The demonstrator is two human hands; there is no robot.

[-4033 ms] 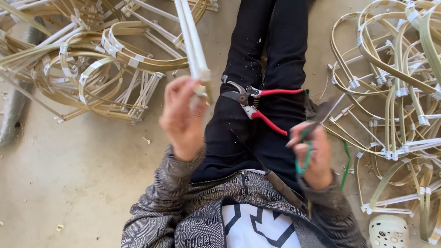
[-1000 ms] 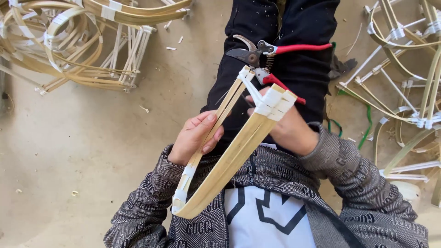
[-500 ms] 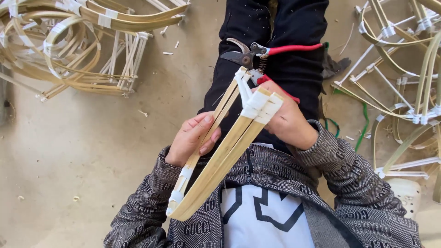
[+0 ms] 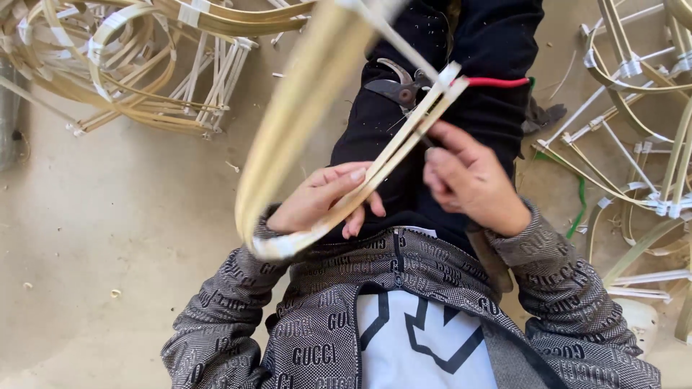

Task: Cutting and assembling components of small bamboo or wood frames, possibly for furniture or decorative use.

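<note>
The left hand (image 4: 328,202) is wrapped around a bent bamboo strip frame (image 4: 303,115); the right hand (image 4: 468,180) is clamped on red-handled pliers (image 4: 404,86) at its taped end

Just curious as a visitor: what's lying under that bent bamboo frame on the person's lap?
Under the bamboo frame lie pliers with red handles, resting on the dark trousers. The frame and the right hand cover their middle part.

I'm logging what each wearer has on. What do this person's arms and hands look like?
Both arms wear grey woven jacket sleeves patterned with repeated dark lettering, ending in ribbed cuffs at the wrists. The left hand and right hand are bare: no gloves, rings or watch visible.
</note>
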